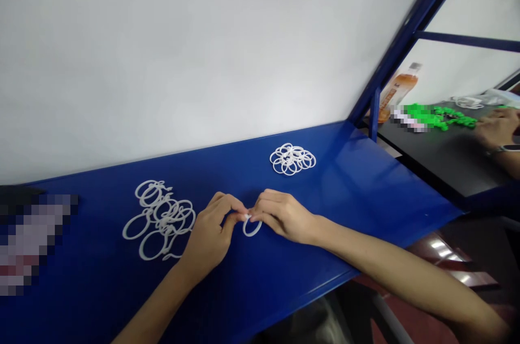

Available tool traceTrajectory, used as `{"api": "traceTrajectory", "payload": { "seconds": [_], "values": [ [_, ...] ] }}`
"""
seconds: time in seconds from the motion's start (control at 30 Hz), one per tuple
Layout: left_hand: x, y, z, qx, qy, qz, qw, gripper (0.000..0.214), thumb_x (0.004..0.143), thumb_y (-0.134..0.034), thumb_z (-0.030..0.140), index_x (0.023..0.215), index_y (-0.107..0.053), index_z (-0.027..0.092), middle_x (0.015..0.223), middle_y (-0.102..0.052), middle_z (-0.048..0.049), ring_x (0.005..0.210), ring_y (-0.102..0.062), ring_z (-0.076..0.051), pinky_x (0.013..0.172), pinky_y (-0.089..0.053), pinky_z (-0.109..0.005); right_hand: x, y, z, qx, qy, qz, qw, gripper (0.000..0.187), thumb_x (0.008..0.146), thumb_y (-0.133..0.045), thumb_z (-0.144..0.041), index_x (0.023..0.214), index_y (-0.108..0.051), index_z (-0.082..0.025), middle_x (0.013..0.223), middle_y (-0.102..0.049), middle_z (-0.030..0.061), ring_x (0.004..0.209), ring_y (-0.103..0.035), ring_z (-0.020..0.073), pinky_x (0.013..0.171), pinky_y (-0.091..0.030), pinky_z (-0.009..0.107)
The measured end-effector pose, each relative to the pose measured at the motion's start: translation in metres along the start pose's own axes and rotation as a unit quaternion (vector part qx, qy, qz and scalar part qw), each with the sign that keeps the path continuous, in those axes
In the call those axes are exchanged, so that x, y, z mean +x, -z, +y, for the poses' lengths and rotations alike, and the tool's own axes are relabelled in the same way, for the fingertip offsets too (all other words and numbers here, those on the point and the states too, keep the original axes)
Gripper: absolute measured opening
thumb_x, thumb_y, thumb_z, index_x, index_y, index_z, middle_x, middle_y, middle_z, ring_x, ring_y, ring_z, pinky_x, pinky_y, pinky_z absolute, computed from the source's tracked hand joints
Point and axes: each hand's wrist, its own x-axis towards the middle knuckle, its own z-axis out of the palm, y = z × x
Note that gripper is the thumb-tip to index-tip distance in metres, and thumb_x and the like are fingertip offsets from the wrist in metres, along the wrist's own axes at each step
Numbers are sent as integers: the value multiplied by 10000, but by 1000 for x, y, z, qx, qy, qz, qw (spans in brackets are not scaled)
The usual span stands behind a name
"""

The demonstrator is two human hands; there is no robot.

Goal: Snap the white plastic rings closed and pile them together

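A small white loop (252, 234), which looks like a ring of thin cord or plastic, hangs between my two hands over the blue table. With thumb and fingertips, my left hand (211, 227) pinches the loop's top from the left. From the other side my right hand (284, 214) pinches the same spot, its fingers closed. The fingertips meet there and partly hide where the ends join. A loose pile of larger white loops (166, 219) with loose tails lies beside my left hand. Beyond my right hand, smaller white rings (290, 160) overlap in a neat cluster.
The blue table (325, 181) meets a pale wall at its back edge. A blue metal frame (377, 84) rises at the right. Past it, a black table (439, 157) bears green pieces (455, 118), a bottle (400, 92) and another person's hand (498, 127).
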Motion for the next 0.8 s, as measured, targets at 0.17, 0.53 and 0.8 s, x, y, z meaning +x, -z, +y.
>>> {"api": "traceTrajectory", "payload": {
  "seconds": [0.17,0.53,0.8],
  "values": [
    [5,9,-6,78,-18,22,997,172,973,-499,342,972,-645,251,894,-705,-14,890,-633,-201,825,-510,-339,7,8,9,-55,-24,41,997,193,1026,-509,-285,1051,-670,-182,983,-706,72,899,-645,176,832,-550,325],
    [13,61,-69,374,101,3,922,326,935,-417,413,1064,-651,228,1112,-700,-115,1076,-568,-365,945,-437,-508,-8,70,84,-329,-219,194,898,182,969,-548,-238,1037,-714,-208,955,-702,85,902,-567,266,844,-505,422],
    [13,93,-90,369,168,10,914,334,930,-397,404,1094,-632,232,1163,-689,-110,1086,-559,-360,920,-457,-491,-6,67,83,-341,-221,202,891,175,968,-559,-269,1008,-712,-194,988,-697,100,936,-524,285,870,-485,440]
  ]
}}
